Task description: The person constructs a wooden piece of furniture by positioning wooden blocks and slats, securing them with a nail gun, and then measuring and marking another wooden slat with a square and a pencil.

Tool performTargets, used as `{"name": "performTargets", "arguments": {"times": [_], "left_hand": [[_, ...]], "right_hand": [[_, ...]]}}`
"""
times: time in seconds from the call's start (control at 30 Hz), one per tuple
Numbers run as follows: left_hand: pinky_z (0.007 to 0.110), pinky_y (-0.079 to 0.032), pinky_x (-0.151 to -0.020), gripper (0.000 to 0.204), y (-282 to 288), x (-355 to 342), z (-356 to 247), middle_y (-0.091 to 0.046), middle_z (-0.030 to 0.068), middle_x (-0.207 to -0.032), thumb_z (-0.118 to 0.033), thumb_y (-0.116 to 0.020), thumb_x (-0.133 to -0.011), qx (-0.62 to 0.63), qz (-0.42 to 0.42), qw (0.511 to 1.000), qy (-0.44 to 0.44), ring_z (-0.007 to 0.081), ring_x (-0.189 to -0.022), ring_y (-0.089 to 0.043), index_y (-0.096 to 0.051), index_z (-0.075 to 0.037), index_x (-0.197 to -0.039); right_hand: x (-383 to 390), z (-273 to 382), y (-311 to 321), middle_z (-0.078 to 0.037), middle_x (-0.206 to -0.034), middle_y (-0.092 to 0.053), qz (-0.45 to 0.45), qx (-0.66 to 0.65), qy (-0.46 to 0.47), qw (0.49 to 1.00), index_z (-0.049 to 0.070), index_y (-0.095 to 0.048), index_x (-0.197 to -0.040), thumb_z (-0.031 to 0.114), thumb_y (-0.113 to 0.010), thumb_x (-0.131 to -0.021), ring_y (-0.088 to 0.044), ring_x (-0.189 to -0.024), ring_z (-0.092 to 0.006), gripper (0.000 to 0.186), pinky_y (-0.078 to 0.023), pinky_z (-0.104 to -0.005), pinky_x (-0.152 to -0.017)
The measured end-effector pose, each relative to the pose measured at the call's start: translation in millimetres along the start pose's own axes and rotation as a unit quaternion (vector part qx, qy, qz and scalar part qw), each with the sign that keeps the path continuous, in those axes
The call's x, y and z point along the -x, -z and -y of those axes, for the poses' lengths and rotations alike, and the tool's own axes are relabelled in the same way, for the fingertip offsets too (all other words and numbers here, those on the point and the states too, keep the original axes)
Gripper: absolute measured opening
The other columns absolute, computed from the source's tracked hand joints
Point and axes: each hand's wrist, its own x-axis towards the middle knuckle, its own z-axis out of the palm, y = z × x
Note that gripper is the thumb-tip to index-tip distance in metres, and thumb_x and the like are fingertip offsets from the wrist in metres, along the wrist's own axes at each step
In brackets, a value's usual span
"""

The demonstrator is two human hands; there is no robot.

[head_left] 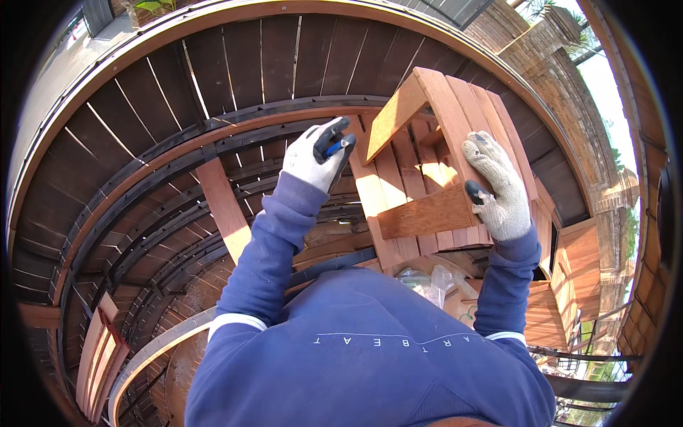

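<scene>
My left hand (316,155), in a white glove with dark fingertips, is closed around a short blue pencil (334,148); its exact kind is hard to make out. To the right stands a reddish wooden frame (421,222) with a slatted sloping panel (469,107) and open sides. My right hand (504,188), in a worn pale glove, grips the near edge of that panel, fingers over the outside and dark-tipped thumb on the inner side. The frame rests on wooden slats (390,181). My left hand hovers just left of it, apart from the wood.
Curved dark boards and rails (235,60) sweep around the far side. A loose plank (224,206) lies across curved rails at left. Stacked boards (99,363) stand lower left. A clear plastic bag (430,281) lies near my body. Gaps open between rails. A brick wall (562,92) rises at right.
</scene>
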Motion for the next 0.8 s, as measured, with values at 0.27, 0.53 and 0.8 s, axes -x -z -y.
{"name": "performTargets", "arguments": {"times": [0.27,0.53,0.8], "left_hand": [[0.033,-0.048,-0.096,0.094,-77,-120,11,-0.063,0.0185,-0.119,-0.047,-0.086,-0.065,-0.025,0.201,0.976,-0.083,0.0249,-0.109,-0.062,-0.045,-0.001,-0.137],[0.039,-0.050,-0.086,0.070,-93,-108,33,-0.066,0.0182,-0.101,-0.045,-0.082,-0.068,-0.091,0.218,0.971,-0.020,0.0331,-0.096,-0.065,-0.051,-0.003,-0.115],[0.040,-0.051,-0.088,0.071,-101,-100,42,-0.067,0.0191,-0.104,-0.046,-0.081,-0.067,-0.107,0.221,0.969,0.029,0.0336,-0.098,-0.066,-0.053,-0.003,-0.115]], "right_hand": [[16,-17,-10,-0.020,-0.114,-0.065,-0.111,-0.076,-0.023,0.991,-0.005,-0.066,-0.106,0.010,-0.061,-0.075,-0.060,-0.113,-0.0319,0.035,-0.042,-0.0380,-0.101],[37,-25,-38,-0.021,-0.115,-0.064,-0.301,-0.153,-0.027,0.941,-0.004,-0.064,-0.109,0.012,-0.056,-0.089,-0.061,-0.110,-0.0346,0.027,-0.046,-0.0426,-0.097],[40,-25,-45,-0.016,-0.128,-0.057,-0.435,-0.176,-0.081,0.879,0.005,-0.059,-0.121,0.001,-0.054,-0.088,-0.054,-0.121,-0.0248,0.034,-0.044,-0.0375,-0.101]]}}
